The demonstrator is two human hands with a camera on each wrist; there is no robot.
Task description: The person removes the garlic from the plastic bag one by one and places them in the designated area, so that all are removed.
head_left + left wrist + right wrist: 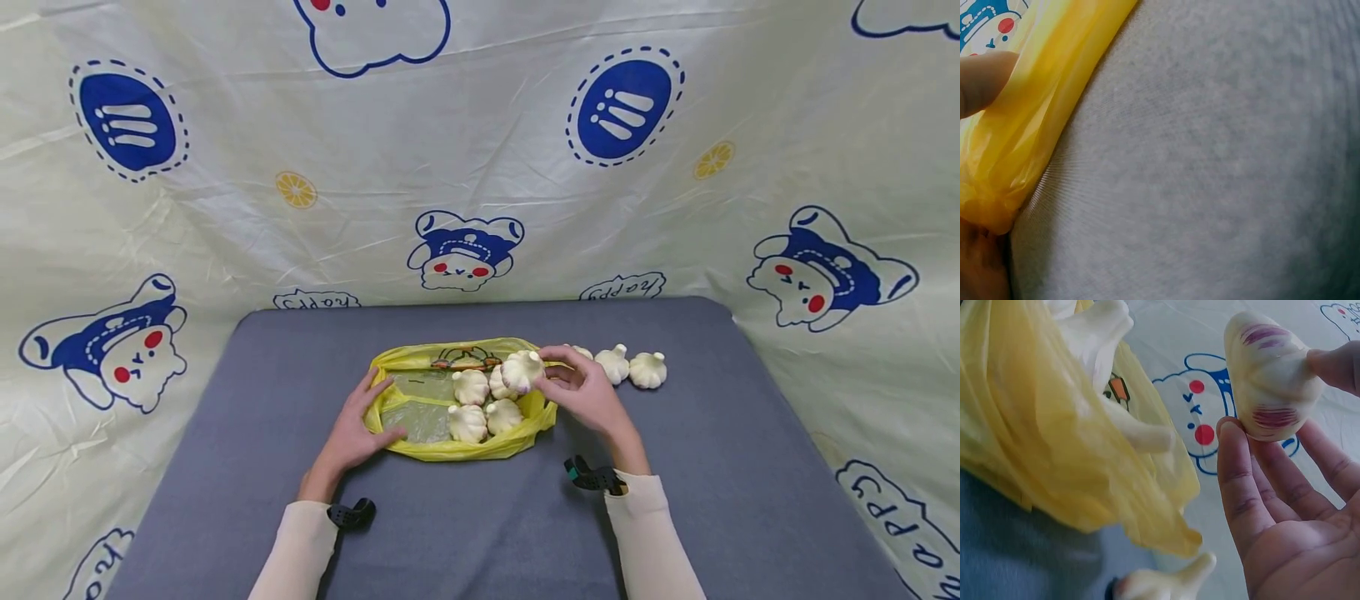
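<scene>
In the head view, a yellow plastic bag [465, 451] lies with its mouth wide, several white garlic bulbs [468, 423] in its right half. My left hand [351, 427] holds the bag's left end, thumb over the front rim and fingers over the back. The left wrist view shows that thumb [985, 81] against the yellow plastic [1054, 94]. Fingertips and thumb of my right hand [587, 392] pinch a garlic bulb [521, 372] above the bag's right end. Purple streaks mark this bulb [1272, 381] in the right wrist view.
To the right of the bag, behind my right hand, a few more garlic bulbs [647, 371] stand in a row. All lie on a grey-blue cloth-covered table [285, 358]. A white printed sheet [495, 150] hangs behind the table's far edge.
</scene>
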